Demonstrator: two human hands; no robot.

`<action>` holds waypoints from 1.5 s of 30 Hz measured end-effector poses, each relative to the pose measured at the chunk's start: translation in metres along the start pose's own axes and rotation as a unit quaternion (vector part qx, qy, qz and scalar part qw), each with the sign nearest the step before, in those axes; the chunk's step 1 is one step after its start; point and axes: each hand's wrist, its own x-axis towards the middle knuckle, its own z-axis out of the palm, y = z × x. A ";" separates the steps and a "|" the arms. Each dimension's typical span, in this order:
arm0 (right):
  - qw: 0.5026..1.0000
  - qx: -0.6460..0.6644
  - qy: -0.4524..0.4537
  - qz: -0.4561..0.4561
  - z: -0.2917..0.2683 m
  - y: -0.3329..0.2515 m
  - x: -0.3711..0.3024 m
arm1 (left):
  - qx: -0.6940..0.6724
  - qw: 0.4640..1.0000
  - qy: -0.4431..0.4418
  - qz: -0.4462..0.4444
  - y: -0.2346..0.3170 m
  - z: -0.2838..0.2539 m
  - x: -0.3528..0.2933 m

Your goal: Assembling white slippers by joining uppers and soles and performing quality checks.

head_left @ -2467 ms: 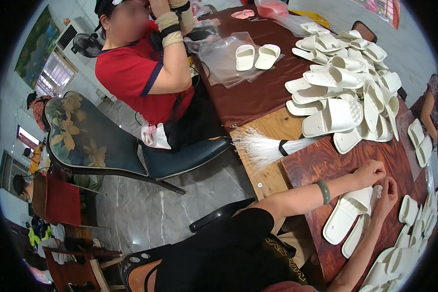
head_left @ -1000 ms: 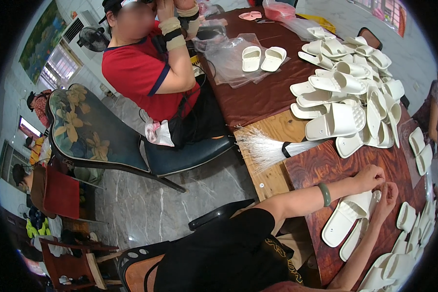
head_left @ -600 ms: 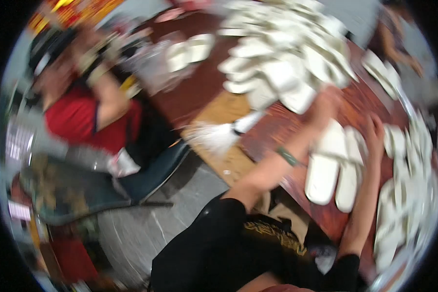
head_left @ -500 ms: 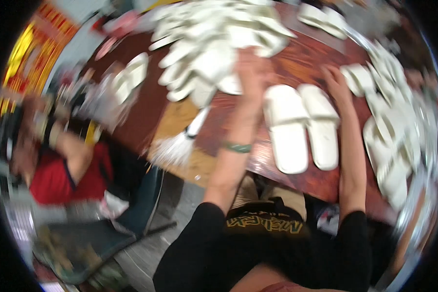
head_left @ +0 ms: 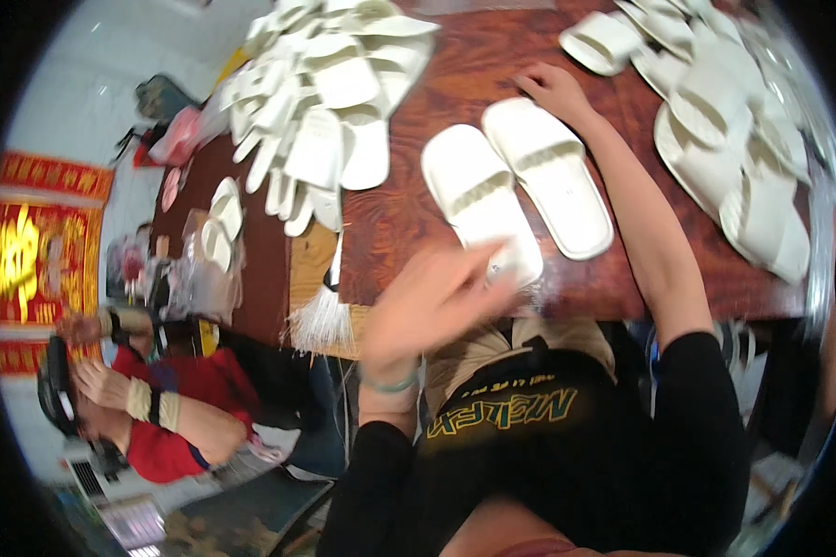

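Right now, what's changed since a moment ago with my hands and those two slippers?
Your left hand, blurred, has drawn back toward you to the near end of the left slipper, parting from the right hand, which is by the toe of the right slipper. Any letting go is unclear. The head view turned. Both lie on the table as before, and the slipper pile stays.

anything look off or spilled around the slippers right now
Nothing looks spilled or visibly damaged. The messiest spot is the white slipper heap at upper left, where slippers overlap at mixed angles, unlike the tidy slipper pair side by side near the right hand.
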 end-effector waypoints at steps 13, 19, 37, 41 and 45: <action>0.987 0.159 0.005 0.030 0.005 0.014 0.001 | 0.175 0.958 0.126 -0.190 -0.094 0.071 0.087; 0.985 0.163 -0.008 0.059 0.002 0.024 0.001 | 0.143 0.955 0.146 -0.213 -0.094 0.012 0.041; 0.997 0.074 -0.003 0.038 0.003 0.004 -0.003 | 0.290 0.848 0.246 -0.369 -0.269 -0.194 0.150; 0.998 0.043 -0.018 -0.034 0.010 -0.040 0.009 | 0.459 0.825 0.313 -0.100 -0.316 -0.242 0.092; 0.996 -0.024 0.051 -0.072 0.006 -0.014 0.006 | 0.016 0.929 0.363 -0.074 -0.216 -0.196 0.096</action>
